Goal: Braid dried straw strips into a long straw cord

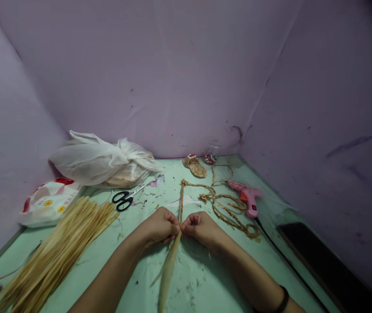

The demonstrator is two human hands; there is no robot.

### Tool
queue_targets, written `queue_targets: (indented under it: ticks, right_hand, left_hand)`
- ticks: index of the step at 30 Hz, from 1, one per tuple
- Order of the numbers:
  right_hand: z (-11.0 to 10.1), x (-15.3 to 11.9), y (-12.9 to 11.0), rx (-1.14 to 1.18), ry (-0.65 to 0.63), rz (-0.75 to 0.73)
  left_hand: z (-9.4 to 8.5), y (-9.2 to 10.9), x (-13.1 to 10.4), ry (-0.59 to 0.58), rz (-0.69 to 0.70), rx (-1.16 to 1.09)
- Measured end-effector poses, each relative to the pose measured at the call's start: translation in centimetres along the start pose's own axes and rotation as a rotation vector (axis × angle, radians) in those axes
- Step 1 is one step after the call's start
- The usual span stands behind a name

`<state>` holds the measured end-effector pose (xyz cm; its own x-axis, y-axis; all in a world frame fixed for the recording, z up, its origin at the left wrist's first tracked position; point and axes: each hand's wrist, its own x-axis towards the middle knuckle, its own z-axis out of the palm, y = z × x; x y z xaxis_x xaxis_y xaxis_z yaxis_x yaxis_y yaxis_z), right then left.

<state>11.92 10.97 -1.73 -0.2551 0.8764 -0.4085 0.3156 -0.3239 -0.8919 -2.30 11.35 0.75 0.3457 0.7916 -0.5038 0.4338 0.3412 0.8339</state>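
My left hand (165,227) and my right hand (199,227) meet at the middle of the table, fingers pinched on a twisted straw cord (181,202). From the pinch, the cord runs away from me, bends, and continues right into loose coils (228,211). Untwisted pale straw strips (169,269) hang from the same point toward me. The exact grip between the fingertips is partly hidden. Left of my left hand, black-handled scissors (123,201) lie with their blades pointing away. A pink glue gun (249,198) rests to the right, beside the coils.
A bundle of flat straw strips (55,252) covers the left side, near a tissue pack (51,202). Behind them lies a white plastic bag (94,158). A small woven slipper (195,167) and a bead container (209,158) stand at the back. A dark flat object (319,261) lies right.
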Motion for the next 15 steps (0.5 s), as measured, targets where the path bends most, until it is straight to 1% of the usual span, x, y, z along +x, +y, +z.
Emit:
queue_targets:
  ticks: [3, 5, 6, 8, 10, 11, 12, 13, 15]
  right_hand:
    - [0.1, 0.0, 0.2, 0.052, -0.03, -0.036]
    - [0.3, 0.1, 0.4, 0.102, -0.031, -0.03]
    - [0.4, 0.1, 0.5, 0.13, -0.023, -0.026]
    - [0.5, 0.2, 0.7, 0.167, 0.002, -0.021]
    - [0.5, 0.3, 0.7, 0.167, 0.007, -0.02]
    - [0.5, 0.2, 0.7, 0.157, 0.005, -0.02]
    - [0.5, 0.2, 0.6, 0.149, 0.002, -0.018]
    - [0.5, 0.1, 0.5, 0.144, -0.001, -0.015]
    - [0.5, 0.0, 0.3, 0.139, -0.003, -0.01]
  left_hand:
    - [-0.2, -0.2, 0.0, 0.09, -0.006, 0.19]
    - [-0.6, -0.3, -0.1, 0.116, -0.001, 0.278]
    - [-0.9, -0.3, -0.2, 0.105, 0.003, 0.311]
    - [-2.0, 0.0, -0.7, 0.046, -0.006, 0.36]
    - [-3.6, 0.6, -1.7, -0.013, -0.03, 0.395]
    - [-4.7, 0.9, -2.4, -0.006, -0.05, 0.409]
    - [-6.0, 1.2, -3.2, 0.041, -0.06, 0.433]
    - [-7.4, 1.3, -4.2, 0.144, -0.06, 0.464]
    - [-10.4, 1.2, -6.4, 0.44, -0.096, 0.558]
